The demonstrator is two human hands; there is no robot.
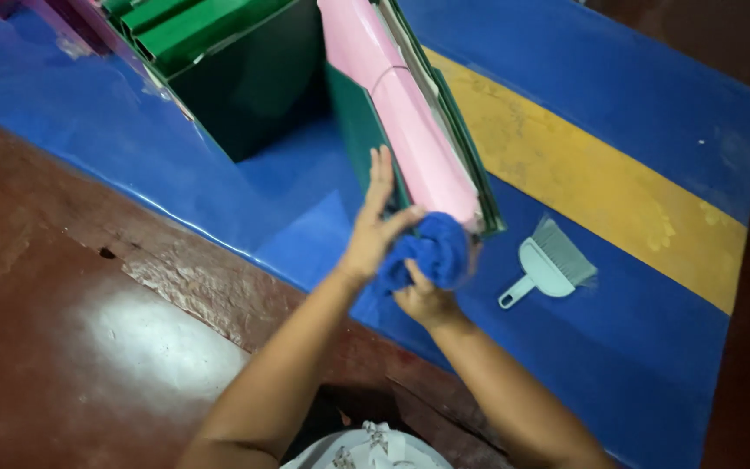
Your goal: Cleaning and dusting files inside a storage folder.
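head view, blue cloth [431, 247] in right hand [423, 300]

Left hand [373, 227] raised, fingers spread flat; right hand [425, 298] curled shut below it

— What sort of place is this?
— A storeroom or workshop floor, it seems: glossy red concrete [88, 347], a blue mat with a yellow stripe [592, 182], stacked green folders [193, 30], a small grey brush [549, 265].

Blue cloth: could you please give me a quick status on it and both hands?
Right hand gripping blue cloth. Left hand flat against pink folder. Grey hand brush lies apart, clear.
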